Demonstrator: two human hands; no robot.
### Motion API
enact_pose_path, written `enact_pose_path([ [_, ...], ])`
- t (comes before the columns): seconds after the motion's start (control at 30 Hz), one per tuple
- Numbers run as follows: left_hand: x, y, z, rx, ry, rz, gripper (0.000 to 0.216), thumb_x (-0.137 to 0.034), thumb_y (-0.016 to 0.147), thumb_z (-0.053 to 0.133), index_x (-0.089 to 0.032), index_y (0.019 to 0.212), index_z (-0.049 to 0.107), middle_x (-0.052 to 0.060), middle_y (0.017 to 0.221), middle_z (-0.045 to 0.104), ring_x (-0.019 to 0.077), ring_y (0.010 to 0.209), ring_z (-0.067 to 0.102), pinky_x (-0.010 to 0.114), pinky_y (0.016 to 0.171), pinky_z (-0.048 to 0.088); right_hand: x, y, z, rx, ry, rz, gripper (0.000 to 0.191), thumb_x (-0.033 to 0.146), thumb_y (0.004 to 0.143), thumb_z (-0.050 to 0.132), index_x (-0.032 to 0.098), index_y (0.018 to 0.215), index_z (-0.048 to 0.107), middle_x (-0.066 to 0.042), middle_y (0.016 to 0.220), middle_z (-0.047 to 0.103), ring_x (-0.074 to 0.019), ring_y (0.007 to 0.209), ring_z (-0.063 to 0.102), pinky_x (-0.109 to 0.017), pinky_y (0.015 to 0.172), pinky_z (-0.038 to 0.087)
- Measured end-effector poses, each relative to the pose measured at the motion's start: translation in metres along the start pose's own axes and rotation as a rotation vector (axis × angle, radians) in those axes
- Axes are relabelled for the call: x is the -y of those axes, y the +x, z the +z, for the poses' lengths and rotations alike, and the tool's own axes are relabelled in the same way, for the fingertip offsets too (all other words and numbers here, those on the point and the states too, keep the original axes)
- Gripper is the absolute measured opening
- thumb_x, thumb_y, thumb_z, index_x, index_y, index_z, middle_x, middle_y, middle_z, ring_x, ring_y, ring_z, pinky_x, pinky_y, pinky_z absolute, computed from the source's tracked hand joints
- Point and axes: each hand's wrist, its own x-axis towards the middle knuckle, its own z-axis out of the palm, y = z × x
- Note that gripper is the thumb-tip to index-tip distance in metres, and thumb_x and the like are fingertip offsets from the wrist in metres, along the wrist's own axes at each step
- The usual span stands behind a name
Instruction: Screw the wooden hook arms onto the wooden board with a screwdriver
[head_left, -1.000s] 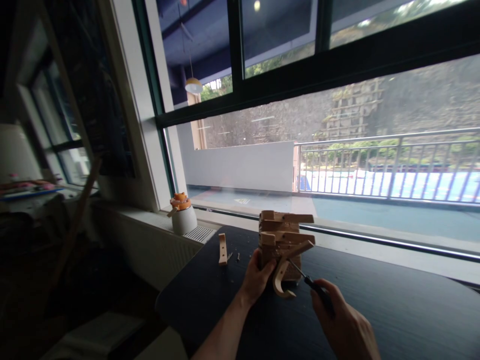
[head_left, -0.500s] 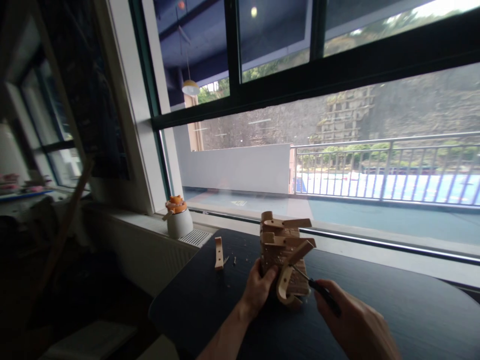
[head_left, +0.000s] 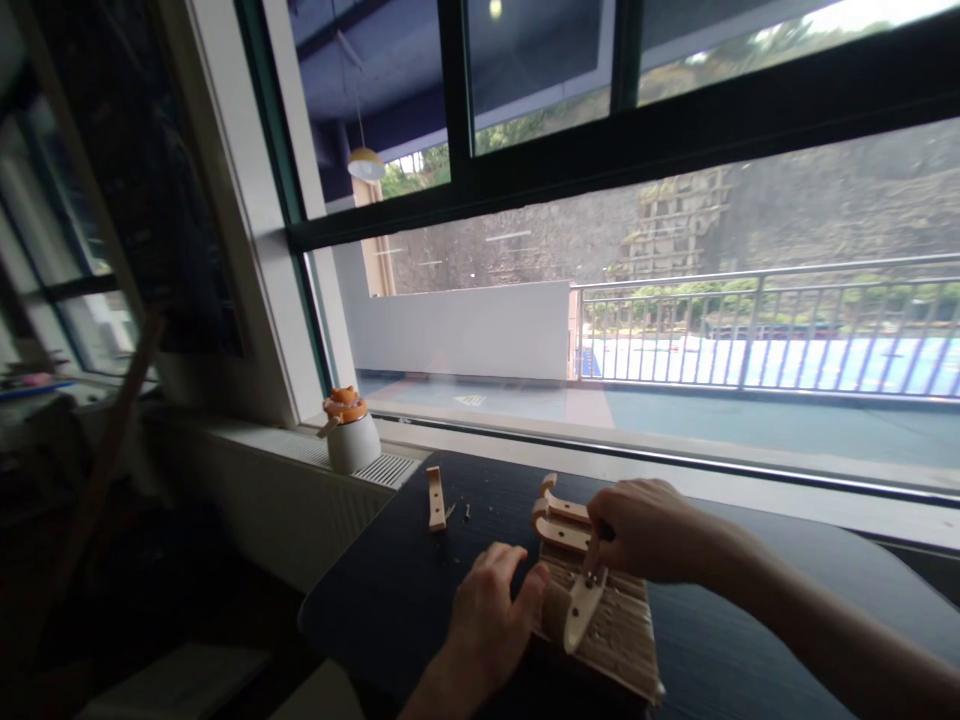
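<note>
Pale wood was the material of the slanted hook (head_left: 583, 612), which lay on a brown, ridged block (head_left: 628, 640) on the dark table (head_left: 382, 570). I judged the block to be stiff and rather light, with a rough face that should not slip easily but could shed small bits at its frayed edge; its sides seemed the best place to take hold. The hook looked hard and smooth, so a pinch on its flat part would probably be the surest. It was narrow, rounded at the lower end, with a dark hole. At the far end of the block, two other hooks (head_left: 564, 535) lay side by side, also with holes. The left hand (head_left: 489, 610) was at the block's left edge, its thumb apart from the curved fingers. The right hand (head_left: 643, 530) had its fingers bent close together at the slanted hook's upper end; what they held, I could not tell. One loose wooden piece (head_left: 436, 498) and some screws (head_left: 467, 512) lay left of the block.
</note>
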Motion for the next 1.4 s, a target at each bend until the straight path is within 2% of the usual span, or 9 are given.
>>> enact_pose_path([
  [0.07,-0.006,-0.008,-0.004,0.063,0.003,0.083,0.036,-0.044,0.080,0.066,-0.022,0.108,0.071,0.012,0.111,0.066,0.0315,0.108,0.056,0.035,0.098,0.039,0.001,0.005,0.000,0.005,-0.011,-0.007,0.014,0.020,0.071,0.059,0.023,0.070,0.073,-0.007,0.070,0.072,-0.0221,0.064,0.065,-0.028,0.050,0.027],
  [0.2,-0.009,-0.015,-0.001,0.285,0.080,0.157,0.072,-0.033,0.052,0.087,-0.021,0.119,0.063,0.010,0.118,0.063,0.0324,0.111,0.053,0.040,0.101,0.039,0.004,0.012,-0.004,0.050,-0.022,-0.049,0.016,0.023,0.068,0.058,0.021,0.073,0.073,-0.009,0.072,0.073,-0.0239,0.066,0.066,-0.028,0.050,0.028],
  [0.3,-0.003,-0.004,0.000,0.294,0.090,0.153,0.054,-0.019,0.054,0.080,-0.018,0.106,0.065,0.006,0.107,0.065,0.0289,0.107,0.055,0.040,0.101,0.039,0.006,0.015,-0.008,0.091,-0.025,-0.069,0.017,0.025,0.067,0.058,0.019,0.073,0.073,-0.010,0.073,0.073,-0.0242,0.066,0.066,-0.028,0.050,0.028],
  [0.43,0.008,0.018,-0.004,0.411,-0.122,0.051,0.048,-0.013,0.061,0.070,-0.016,0.109,0.064,0.007,0.111,0.065,0.0263,0.104,0.059,0.034,0.092,0.045,0.008,0.019,-0.012,0.113,-0.028,-0.074,0.021,0.029,0.074,0.053,0.020,0.072,0.073,-0.009,0.071,0.072,-0.0226,0.064,0.064,-0.028,0.050,0.028],
  [0.6,0.015,0.030,-0.007,0.452,-0.294,0.048,0.026,-0.011,0.071,0.061,-0.012,0.096,0.068,0.011,0.111,0.067,0.0287,0.118,0.053,0.034,0.097,0.043,0.007,0.024,-0.014,0.141,-0.027,-0.087,0.021,0.031,0.076,0.054,0.020,0.073,0.072,-0.008,0.068,0.069,-0.0201,0.063,0.061,-0.027,0.053,0.032],
  [0.8,0.028,0.028,-0.010,0.557,-0.349,0.046,0.062,-0.006,0.061,0.072,-0.018,0.120,0.059,0.005,0.116,0.063,0.0237,0.107,0.058,0.029,0.091,0.046,0.007,0.026,-0.016,0.171,-0.028,-0.104,0.020,0.031,0.075,0.054,0.020,0.073,0.071,-0.008,0.069,0.070,-0.0207,0.065,0.062,-0.028,0.052,0.030],
  [1.0,0.013,0.018,-0.014,0.495,-0.239,0.082,0.029,-0.013,0.067,0.072,-0.014,0.097,0.071,0.004,0.098,0.068,0.0220,0.096,0.060,0.027,0.087,0.045,0.009,0.020,-0.017,0.222,-0.056,-0.080,0.015,0.019,0.067,0.057,0.018,0.072,0.072,-0.011,0.077,0.073,-0.0243,0.069,0.065,-0.029,0.053,0.031],
  [1.17,0.010,0.015,-0.009,0.400,-0.109,0.071,0.031,-0.017,0.068,0.073,-0.015,0.099,0.072,0.005,0.102,0.067,0.0243,0.098,0.061,0.029,0.088,0.046,0.004,0.013,-0.014,0.228,-0.057,-0.067,0.017,0.017,0.068,0.056,0.019,0.073,0.072,-0.010,0.079,0.074,-0.0262,0.073,0.067,-0.030,0.054,0.032],
  [1.4,0.021,0.001,0.018,0.203,-0.170,-0.003,0.039,-0.012,0.068,0.069,-0.016,0.107,0.065,0.006,0.108,0.066,0.0239,0.104,0.059,0.030,0.095,0.043,-0.001,0.010,-0.013,0.209,-0.047,-0.066,0.020,0.018,0.067,0.055,0.020,0.077,0.071,-0.010,0.080,0.074,-0.0265,0.073,0.067,-0.030,0.053,0.032],
])
